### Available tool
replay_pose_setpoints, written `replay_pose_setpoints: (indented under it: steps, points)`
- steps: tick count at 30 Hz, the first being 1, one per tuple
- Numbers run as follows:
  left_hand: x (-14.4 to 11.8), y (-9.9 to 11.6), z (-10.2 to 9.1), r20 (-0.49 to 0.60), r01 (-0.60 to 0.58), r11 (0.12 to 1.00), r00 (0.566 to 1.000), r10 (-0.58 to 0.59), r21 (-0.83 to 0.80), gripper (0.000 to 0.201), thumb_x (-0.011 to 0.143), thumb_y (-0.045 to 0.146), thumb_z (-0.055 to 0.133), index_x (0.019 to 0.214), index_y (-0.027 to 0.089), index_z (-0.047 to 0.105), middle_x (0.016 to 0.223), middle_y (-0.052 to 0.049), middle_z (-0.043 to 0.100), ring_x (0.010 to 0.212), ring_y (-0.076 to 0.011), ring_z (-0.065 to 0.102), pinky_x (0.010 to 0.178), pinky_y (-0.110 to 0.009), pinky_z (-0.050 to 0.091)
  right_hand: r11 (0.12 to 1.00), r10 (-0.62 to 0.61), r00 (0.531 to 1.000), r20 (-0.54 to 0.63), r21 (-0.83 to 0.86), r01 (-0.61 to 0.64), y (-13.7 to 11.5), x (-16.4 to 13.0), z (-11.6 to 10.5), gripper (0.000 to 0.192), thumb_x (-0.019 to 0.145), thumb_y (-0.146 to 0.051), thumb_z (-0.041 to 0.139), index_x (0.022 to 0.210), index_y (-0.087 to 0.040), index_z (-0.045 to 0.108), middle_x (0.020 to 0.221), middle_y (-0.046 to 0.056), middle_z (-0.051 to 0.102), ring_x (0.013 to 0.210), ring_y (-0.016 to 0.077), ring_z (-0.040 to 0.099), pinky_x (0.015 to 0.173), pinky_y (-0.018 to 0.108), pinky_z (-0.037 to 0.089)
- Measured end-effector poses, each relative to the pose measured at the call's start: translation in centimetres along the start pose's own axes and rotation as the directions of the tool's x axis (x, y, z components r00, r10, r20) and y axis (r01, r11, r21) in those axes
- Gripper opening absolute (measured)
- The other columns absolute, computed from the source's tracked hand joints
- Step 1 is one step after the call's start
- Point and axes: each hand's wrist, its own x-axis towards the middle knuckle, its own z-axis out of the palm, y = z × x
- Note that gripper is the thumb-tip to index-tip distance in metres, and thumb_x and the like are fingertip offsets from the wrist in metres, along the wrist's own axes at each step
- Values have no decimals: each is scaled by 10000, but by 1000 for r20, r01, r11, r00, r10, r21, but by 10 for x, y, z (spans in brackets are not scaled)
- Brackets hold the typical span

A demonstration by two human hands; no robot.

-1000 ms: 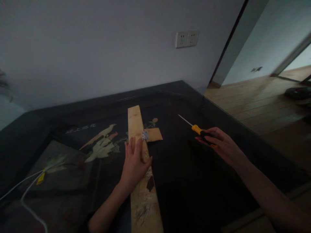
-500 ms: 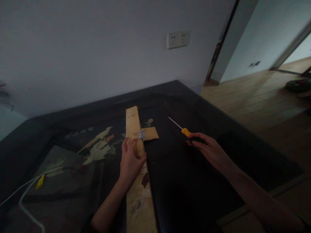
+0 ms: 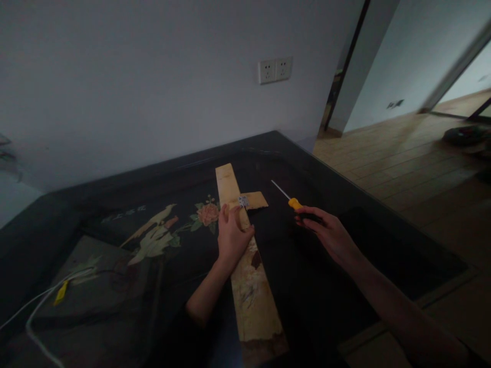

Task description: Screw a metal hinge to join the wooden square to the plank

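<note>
A long wooden board [image 3: 255, 296] lies on the dark table, pointing away from me and tilted a little to the left. My left hand [image 3: 232, 232] grips it across its width, thumb on the right edge and fingers on the left. Just beyond the fingers, a small metal hinge [image 3: 243, 201] joins the board to a short wooden piece [image 3: 257, 200] that sticks out to the right. To the right, my right hand [image 3: 326, 227] is closed on a screwdriver [image 3: 294, 203] with a yellow and black handle. Its shaft points up and left, apart from the wood.
The dark table [image 3: 307, 286] carries a painted bird [image 3: 157, 237] and a flower. At the left lie white cables [image 3: 38, 327] with a yellow tag [image 3: 61, 293]. A wall with sockets [image 3: 275, 70] stands behind; wooden floor [image 3: 383, 148] is at the right.
My left hand has moved the board and its hinged piece to the right and turned it slightly, uncovering the painted flower. The screwdriver stays in my right hand, almost unmoved.
</note>
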Motion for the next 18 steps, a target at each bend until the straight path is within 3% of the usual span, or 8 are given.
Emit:
replay_pose_setpoints:
  steps: [8, 18]
  points:
    - [10, 21, 28, 25, -68, 998, 997, 68, -5, 511, 772, 352, 682, 1252, 238, 551, 1532, -143, 228, 1432, -335, 263, 1083, -465, 386, 977, -123, 992, -7, -178, 119, 3, 3, -6, 263, 767, -316, 644, 1006, -242, 727, 1197, 60, 666, 1108, 257, 610, 1032, 483, 421]
    - [21, 32, 46, 47, -164, 983, 986, 160, 89, 543, 814, 417, 652, 1292, 191, 526, 1531, -177, 269, 1462, -359, 174, 1168, -533, 198, 887, -234, 972, 27, -403, 225, 3, 6, -10, 272, 770, -312, 606, 997, -242, 740, 1226, 64, 672, 1209, 261, 575, 1063, 456, 404]
